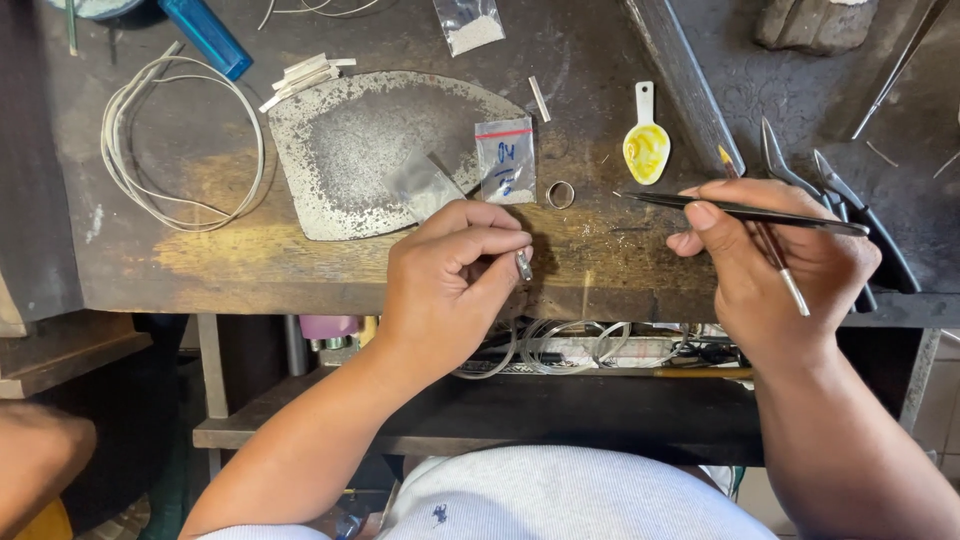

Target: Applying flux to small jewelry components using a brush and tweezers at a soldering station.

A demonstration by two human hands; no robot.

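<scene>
Right now I see my left hand (455,275) curled shut, pinching a small silver piece (524,264) just above the bench edge (300,290) to steady it, while my right hand (770,265) grips dark tweezers (740,211) and a thin brush (770,245), tips aimed toward it.

Dark wood bench (300,270), metal plate (360,150), ring (560,194), wire coil (180,140), yellow spoon (646,145)
</scene>
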